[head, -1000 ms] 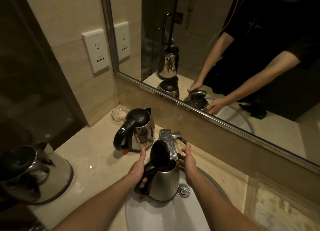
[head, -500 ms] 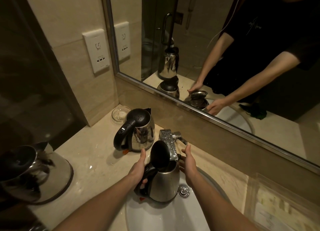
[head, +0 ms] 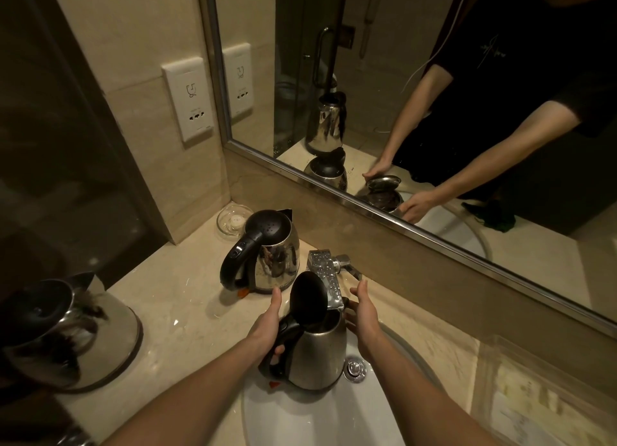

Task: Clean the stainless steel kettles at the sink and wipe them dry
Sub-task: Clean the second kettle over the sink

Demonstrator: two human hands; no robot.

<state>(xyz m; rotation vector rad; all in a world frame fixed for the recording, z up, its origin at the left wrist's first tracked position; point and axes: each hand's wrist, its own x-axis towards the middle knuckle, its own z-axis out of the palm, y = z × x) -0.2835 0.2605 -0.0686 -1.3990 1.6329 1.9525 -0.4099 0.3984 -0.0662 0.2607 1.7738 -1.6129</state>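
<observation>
Left hand (head: pixel 267 325) is wrapped round the handle of the open-lidded kettle (head: pixel 319 355); right hand (head: pixel 365 317) is held flat-fingered at its far side.
The kettle is kept upright in the sink (head: pixel 300 422) under the tap (head: pixel 325 275); it could be tipped on the curved basin if the one-handed grip is loosened.

Between the hands the room is taken: the kettle (head: pixel 317 355) stands in the sink (head: pixel 300 422), its raised lid (head: pixel 307 303) just beside the left hand (head: pixel 268 328) thumb, and the tap (head: pixel 325 277) overhangs its mouth, near the right hand (head: pixel 365 315) fingertips. Beyond the left fingers a second kettle (head: pixel 267 258) blocks the counter (head: pixel 187 312). A third kettle (head: pixel 66 332) stands well apart to their left, with bare counter between. Past the right fingertips the wall (head: pixel 434 278) closes the way. Right of them the counter lies open up to a tray (head: pixel 541 399). Behind the fingers the basin is free around the drain (head: pixel 355 368).
</observation>
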